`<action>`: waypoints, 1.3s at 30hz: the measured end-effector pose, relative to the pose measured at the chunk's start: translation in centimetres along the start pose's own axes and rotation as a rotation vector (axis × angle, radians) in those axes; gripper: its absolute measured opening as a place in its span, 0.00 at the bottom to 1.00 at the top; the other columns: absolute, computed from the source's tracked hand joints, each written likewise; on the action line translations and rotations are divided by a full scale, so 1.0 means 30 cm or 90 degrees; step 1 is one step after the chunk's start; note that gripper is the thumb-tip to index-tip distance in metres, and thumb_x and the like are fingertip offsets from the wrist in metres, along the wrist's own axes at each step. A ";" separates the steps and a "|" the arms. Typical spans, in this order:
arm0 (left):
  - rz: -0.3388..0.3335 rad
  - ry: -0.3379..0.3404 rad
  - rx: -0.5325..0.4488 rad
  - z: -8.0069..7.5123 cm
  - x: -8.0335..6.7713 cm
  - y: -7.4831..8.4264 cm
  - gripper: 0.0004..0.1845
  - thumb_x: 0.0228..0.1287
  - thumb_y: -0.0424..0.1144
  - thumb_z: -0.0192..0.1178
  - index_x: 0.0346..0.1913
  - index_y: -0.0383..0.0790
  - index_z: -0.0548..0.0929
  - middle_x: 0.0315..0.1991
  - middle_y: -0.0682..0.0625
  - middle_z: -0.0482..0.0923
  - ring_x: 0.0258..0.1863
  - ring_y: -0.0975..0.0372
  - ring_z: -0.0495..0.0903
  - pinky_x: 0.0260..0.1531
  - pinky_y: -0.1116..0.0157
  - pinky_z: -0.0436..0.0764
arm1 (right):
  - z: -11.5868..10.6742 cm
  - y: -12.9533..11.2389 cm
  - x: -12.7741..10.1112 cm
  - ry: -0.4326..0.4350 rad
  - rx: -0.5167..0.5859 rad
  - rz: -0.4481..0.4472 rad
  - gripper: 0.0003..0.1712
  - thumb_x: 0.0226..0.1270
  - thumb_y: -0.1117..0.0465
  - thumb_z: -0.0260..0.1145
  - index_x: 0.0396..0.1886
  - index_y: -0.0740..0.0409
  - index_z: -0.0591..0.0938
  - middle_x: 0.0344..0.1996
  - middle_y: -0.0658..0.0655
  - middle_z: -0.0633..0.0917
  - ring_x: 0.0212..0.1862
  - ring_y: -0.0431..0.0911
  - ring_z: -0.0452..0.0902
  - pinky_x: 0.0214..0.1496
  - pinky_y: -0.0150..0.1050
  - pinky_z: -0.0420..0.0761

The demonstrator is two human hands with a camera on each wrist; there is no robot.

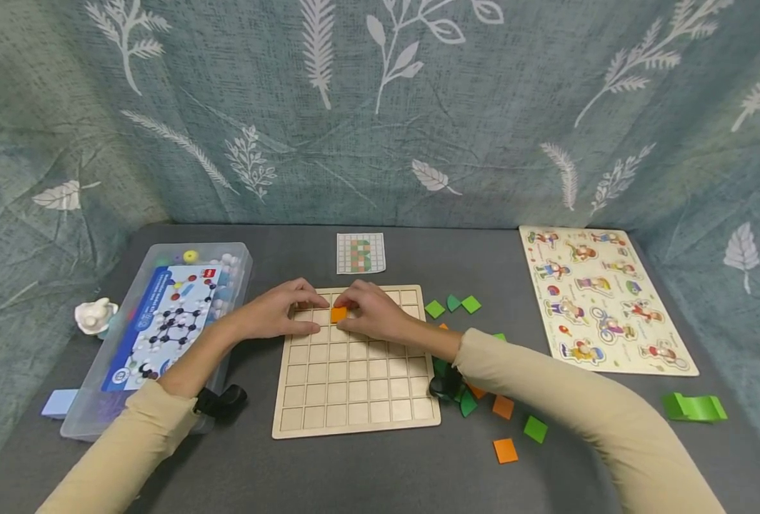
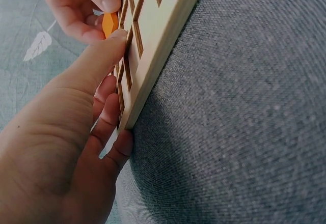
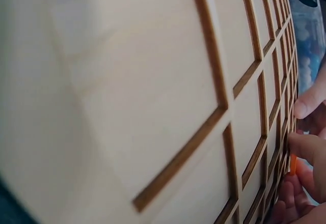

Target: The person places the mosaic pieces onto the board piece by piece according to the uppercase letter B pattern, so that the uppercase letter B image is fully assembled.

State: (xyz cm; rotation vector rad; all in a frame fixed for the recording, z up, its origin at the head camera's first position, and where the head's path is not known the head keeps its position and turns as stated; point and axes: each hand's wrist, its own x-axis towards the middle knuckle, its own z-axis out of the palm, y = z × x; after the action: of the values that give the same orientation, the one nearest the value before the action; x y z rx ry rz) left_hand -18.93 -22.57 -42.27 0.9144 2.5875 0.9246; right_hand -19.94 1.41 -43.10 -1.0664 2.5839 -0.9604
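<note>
A wooden grid board (image 1: 354, 385) lies on the grey table in front of me. One orange square tile (image 1: 338, 314) sits in a cell of its second row from the far edge. My right hand (image 1: 362, 308) pinches this tile (image 2: 109, 24) between thumb and fingers. My left hand (image 1: 296, 313) rests on the board's (image 2: 153, 40) far left part, its thumb (image 2: 97, 56) touching the tile's edge and its other fingers lying at the board's rim. The right wrist view shows the board's cells (image 3: 153, 81) close up, with a sliver of orange tile (image 3: 293, 164) among fingertips (image 3: 305, 147).
A small pattern card (image 1: 361, 253) lies beyond the board. Loose green tiles (image 1: 452, 305) and orange tiles (image 1: 505, 450) are scattered to its right. A picture peg puzzle (image 1: 605, 300) and a green block (image 1: 693, 407) lie further right. A clear plastic box (image 1: 161, 328), white figure (image 1: 95, 315) and blue block (image 1: 58, 402) are left.
</note>
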 end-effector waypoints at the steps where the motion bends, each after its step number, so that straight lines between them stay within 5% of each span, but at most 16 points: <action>1: -0.001 0.000 0.000 0.000 0.001 0.000 0.20 0.61 0.45 0.68 0.55 0.45 0.82 0.47 0.51 0.75 0.41 0.63 0.70 0.43 0.64 0.71 | 0.001 -0.001 0.002 -0.001 0.000 0.004 0.16 0.62 0.58 0.71 0.48 0.59 0.84 0.44 0.57 0.80 0.45 0.46 0.71 0.49 0.34 0.69; 13: -0.001 0.001 0.000 0.001 -0.002 -0.006 0.19 0.62 0.44 0.67 0.55 0.45 0.82 0.46 0.50 0.75 0.40 0.63 0.70 0.42 0.64 0.71 | -0.012 0.003 -0.011 0.001 0.032 0.002 0.21 0.62 0.56 0.71 0.52 0.59 0.82 0.45 0.57 0.80 0.46 0.47 0.73 0.49 0.33 0.72; 19: -0.007 -0.012 -0.012 0.001 -0.003 0.003 0.20 0.62 0.45 0.66 0.56 0.44 0.82 0.47 0.50 0.74 0.41 0.62 0.70 0.43 0.63 0.72 | -0.097 0.040 -0.129 0.049 0.076 0.009 0.23 0.63 0.58 0.70 0.56 0.62 0.80 0.48 0.60 0.78 0.49 0.50 0.76 0.49 0.39 0.78; 23: -0.006 -0.018 -0.013 -0.001 0.001 0.002 0.20 0.63 0.45 0.66 0.57 0.44 0.81 0.48 0.50 0.74 0.43 0.62 0.71 0.46 0.61 0.73 | -0.176 0.104 -0.240 0.090 0.045 0.016 0.24 0.62 0.60 0.70 0.56 0.64 0.79 0.49 0.62 0.79 0.50 0.54 0.77 0.48 0.45 0.78; 33: -0.013 -0.020 -0.021 -0.006 -0.004 -0.006 0.20 0.63 0.45 0.66 0.57 0.44 0.80 0.48 0.50 0.74 0.43 0.62 0.71 0.46 0.63 0.73 | -0.327 0.314 -0.430 0.122 0.072 0.192 0.26 0.65 0.58 0.68 0.61 0.62 0.77 0.54 0.63 0.77 0.54 0.56 0.73 0.48 0.45 0.72; 39: -0.013 -0.014 -0.022 -0.003 -0.001 0.003 0.20 0.62 0.45 0.66 0.57 0.45 0.81 0.48 0.50 0.74 0.44 0.62 0.72 0.47 0.62 0.74 | -0.353 0.382 -0.474 0.097 0.130 0.222 0.26 0.68 0.58 0.65 0.64 0.61 0.75 0.57 0.64 0.75 0.56 0.56 0.71 0.50 0.43 0.70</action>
State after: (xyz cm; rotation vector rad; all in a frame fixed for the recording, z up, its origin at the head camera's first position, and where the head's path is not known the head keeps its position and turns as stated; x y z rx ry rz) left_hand -18.89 -22.58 -42.14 0.8815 2.5499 0.9453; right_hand -20.29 22.52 -43.12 -0.4863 2.5949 -1.2155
